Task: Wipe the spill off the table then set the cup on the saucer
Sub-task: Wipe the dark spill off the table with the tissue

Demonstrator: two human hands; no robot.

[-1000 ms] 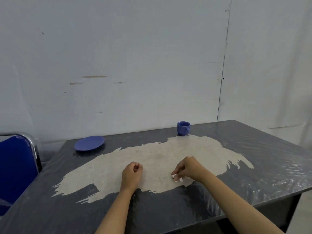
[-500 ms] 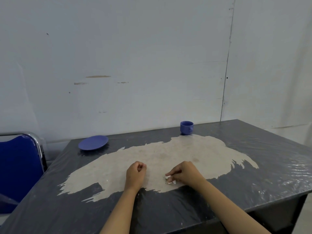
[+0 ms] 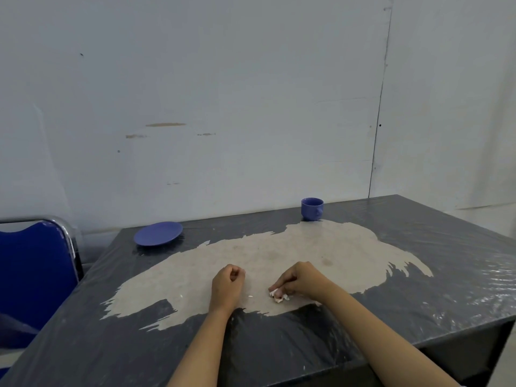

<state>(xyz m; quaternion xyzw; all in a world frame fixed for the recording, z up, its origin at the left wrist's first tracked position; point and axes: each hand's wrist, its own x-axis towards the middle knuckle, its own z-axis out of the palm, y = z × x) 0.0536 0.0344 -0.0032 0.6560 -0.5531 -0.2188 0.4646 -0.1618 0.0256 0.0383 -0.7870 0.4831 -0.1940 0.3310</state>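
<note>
Blue vinyl chair (image 3: 33, 277) with a chrome frame sat off at 9 o'clock, just beside the left edge of the table (image 3: 460, 289). The tabletop was dark grey under a wrinkly clear plastic sheet, and a big patch in the middle was worn down to a pale tan. At about 11 o'clock from the hands, near the far left corner, the blue saucer (image 3: 158, 233) sat flat with nothing on it.

Moving right, the left hand (image 3: 227, 286) rested on the tan patch, fingers curled into a loose fist with nothing in it, as far as I could see. Just to its right, at roughly 3 o'clock from it, the right hand (image 3: 300, 279) was down on the table with thumb and fingers pinching a small crumpled white tissue (image 3: 279, 296) against the surface. A couple of tiny white specks (image 3: 250, 296) lay between the two hands; couldn't tell whether they were spill or tissue bits.

Further right and back, at about 1 o'clock, the blue cup (image 3: 312, 208) stood upright at the far edge by the wall (image 3: 223, 93), handle facing right-ish, well apart from the saucer.
</note>
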